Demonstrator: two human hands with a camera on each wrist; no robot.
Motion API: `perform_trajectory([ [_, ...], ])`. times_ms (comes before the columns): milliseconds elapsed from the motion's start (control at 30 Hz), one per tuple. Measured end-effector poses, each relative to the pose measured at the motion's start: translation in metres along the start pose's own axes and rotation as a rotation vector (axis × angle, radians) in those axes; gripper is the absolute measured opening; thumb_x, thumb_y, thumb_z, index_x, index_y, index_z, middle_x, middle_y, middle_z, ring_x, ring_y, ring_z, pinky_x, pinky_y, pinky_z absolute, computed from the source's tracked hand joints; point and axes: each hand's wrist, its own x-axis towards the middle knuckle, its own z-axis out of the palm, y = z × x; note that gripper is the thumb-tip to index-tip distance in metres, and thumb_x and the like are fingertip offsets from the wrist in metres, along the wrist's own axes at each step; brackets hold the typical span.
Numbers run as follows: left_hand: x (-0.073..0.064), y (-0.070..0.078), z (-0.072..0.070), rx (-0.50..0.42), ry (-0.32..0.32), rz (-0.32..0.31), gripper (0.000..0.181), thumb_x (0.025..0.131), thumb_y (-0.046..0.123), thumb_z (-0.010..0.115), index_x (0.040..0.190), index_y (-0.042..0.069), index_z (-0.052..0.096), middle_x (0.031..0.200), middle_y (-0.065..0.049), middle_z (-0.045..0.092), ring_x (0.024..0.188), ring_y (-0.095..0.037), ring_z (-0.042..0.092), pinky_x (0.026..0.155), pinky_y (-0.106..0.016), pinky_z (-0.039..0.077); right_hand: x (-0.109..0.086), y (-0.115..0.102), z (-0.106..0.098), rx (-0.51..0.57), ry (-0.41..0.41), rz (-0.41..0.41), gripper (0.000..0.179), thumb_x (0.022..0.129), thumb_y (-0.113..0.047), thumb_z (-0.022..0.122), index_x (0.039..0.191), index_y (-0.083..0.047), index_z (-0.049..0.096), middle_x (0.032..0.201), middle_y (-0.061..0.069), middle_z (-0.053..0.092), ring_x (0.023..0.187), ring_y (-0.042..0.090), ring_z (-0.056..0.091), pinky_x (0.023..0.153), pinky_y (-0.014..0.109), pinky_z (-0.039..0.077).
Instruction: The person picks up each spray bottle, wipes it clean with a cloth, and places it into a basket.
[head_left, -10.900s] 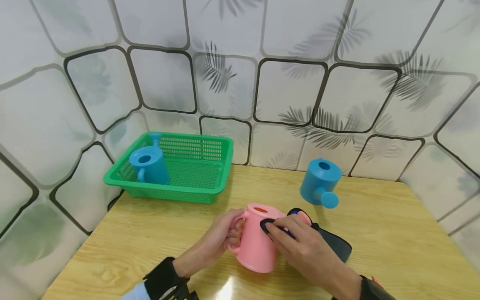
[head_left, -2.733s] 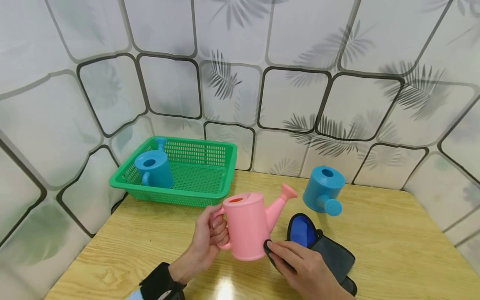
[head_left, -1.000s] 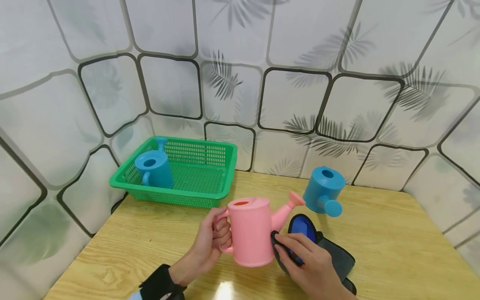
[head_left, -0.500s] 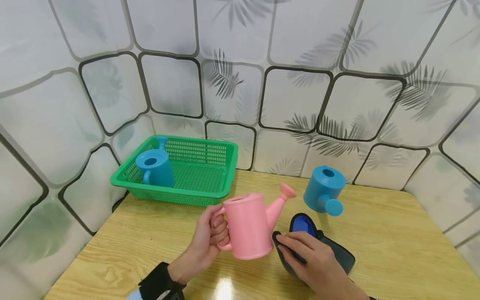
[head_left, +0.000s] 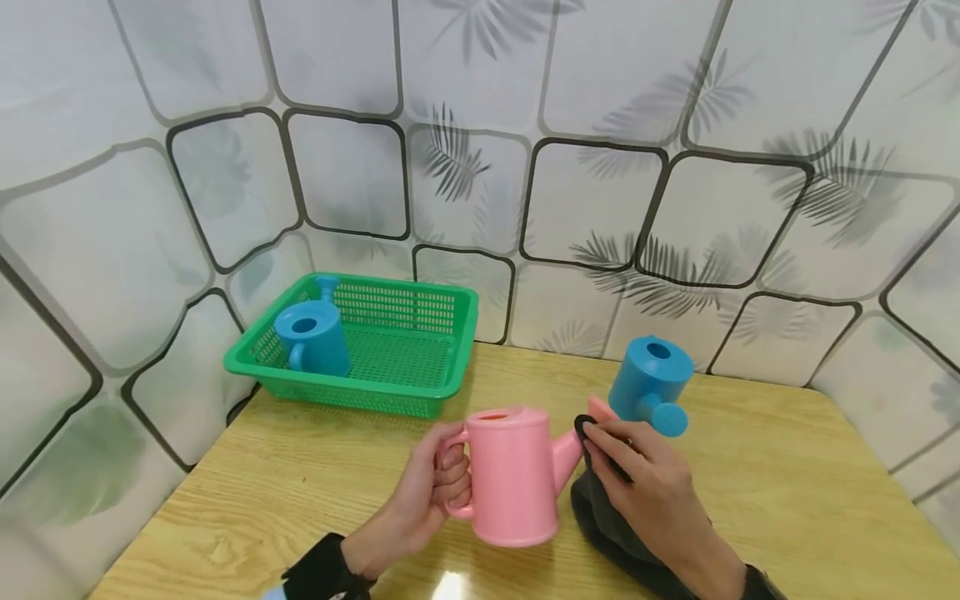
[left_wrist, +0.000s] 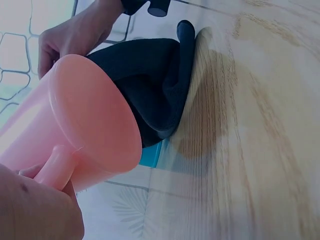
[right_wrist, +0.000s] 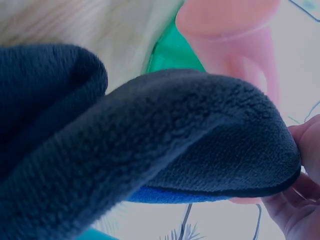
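Note:
My left hand (head_left: 431, 493) grips the handle of a pink watering can (head_left: 513, 479), fingers curled through the loop. In the left wrist view its round base faces the camera, raised off the table. My right hand (head_left: 656, 479) pinches the edge of a dark, fleecy cloth (head_left: 611, 521) with black edging, bringing it against the can's spout. The spout's rose end (head_left: 600, 408) shows just above the fingers. A blue side of the cloth (right_wrist: 175, 195) appears in the right wrist view. Its lower part hangs in folds down to the table.
A green basket (head_left: 345, 390) at the back left holds a blue watering can (head_left: 318, 342). Another blue watering can (head_left: 651, 375) stands at the back right, close behind the right hand. Patterned fabric walls (head_left: 585, 200) border the wooden table (head_left: 262, 483).
The right hand has risen from beside the can's lower body to its spout, drawing the cloth up off the table. The left hand has shifted the can slightly right and levelled its tilt.

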Motion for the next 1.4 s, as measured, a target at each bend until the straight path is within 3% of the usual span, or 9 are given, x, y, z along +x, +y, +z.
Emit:
perform_trajectory([
  [167, 0.0, 0.0, 0.002, 0.001, 0.014, 0.001, 0.049, 0.103, 0.037, 0.044, 0.06, 0.021, 0.028, 0.048, 0.014, 0.026, 0.043, -0.002, 0.023, 0.048, -0.019, 0.024, -0.005, -0.01, 0.002, 0.064, -0.068, 0.044, 0.04, 0.105, -0.038, 0.055, 0.108, -0.006, 0.078, 0.099, 0.005, 0.071, 0.083, 0.019, 0.07, 0.085, 0.009, 0.053],
  [400, 0.002, -0.002, 0.002, 0.001, 0.016, 0.019, 0.049, 0.104, 0.037, 0.043, 0.061, 0.021, 0.027, 0.049, 0.014, 0.025, 0.044, -0.002, 0.023, 0.048, -0.019, 0.022, -0.014, -0.023, 0.004, 0.131, -0.162, 0.081, 0.037, 0.105, -0.036, 0.055, 0.113, -0.008, 0.077, 0.101, 0.003, 0.069, 0.08, 0.011, 0.068, 0.073, 0.011, 0.053],
  [733, 0.001, -0.003, 0.0, -0.014, 0.026, 0.02, 0.048, 0.104, 0.037, 0.044, 0.061, 0.021, 0.027, 0.048, 0.014, 0.026, 0.044, -0.002, 0.023, 0.048, -0.019, 0.022, -0.016, -0.025, 0.005, 0.13, -0.18, 0.091, 0.037, 0.105, -0.037, 0.054, 0.112, -0.008, 0.077, 0.1, 0.002, 0.069, 0.081, 0.011, 0.069, 0.072, 0.011, 0.054],
  [900, 0.001, -0.002, -0.001, -0.007, 0.022, 0.019, 0.048, 0.103, 0.037, 0.044, 0.061, 0.021, 0.028, 0.048, 0.014, 0.026, 0.043, -0.002, 0.024, 0.048, -0.019, 0.023, -0.014, -0.02, 0.004, 0.098, -0.161, 0.101, 0.039, 0.105, -0.039, 0.053, 0.111, -0.009, 0.077, 0.1, 0.002, 0.069, 0.083, 0.014, 0.07, 0.079, 0.011, 0.055],
  [1200, 0.0, -0.004, -0.002, 0.009, 0.014, -0.006, 0.048, 0.103, 0.037, 0.045, 0.06, 0.022, 0.03, 0.049, 0.015, 0.027, 0.043, -0.002, 0.025, 0.048, -0.018, 0.025, -0.013, -0.01, 0.005, 0.056, -0.04, 0.102, 0.041, 0.104, -0.041, 0.056, 0.106, -0.007, 0.079, 0.095, 0.003, 0.071, 0.077, 0.016, 0.069, 0.082, 0.007, 0.053],
  [1400, 0.0, -0.004, -0.002, 0.018, -0.02, -0.011, 0.049, 0.103, 0.038, 0.045, 0.06, 0.022, 0.029, 0.049, 0.015, 0.027, 0.043, -0.001, 0.025, 0.048, -0.018, 0.025, -0.009, -0.001, 0.002, 0.031, 0.039, 0.121, 0.043, 0.103, -0.042, 0.059, 0.106, -0.004, 0.079, 0.097, 0.007, 0.073, 0.084, 0.023, 0.074, 0.095, 0.005, 0.046],
])
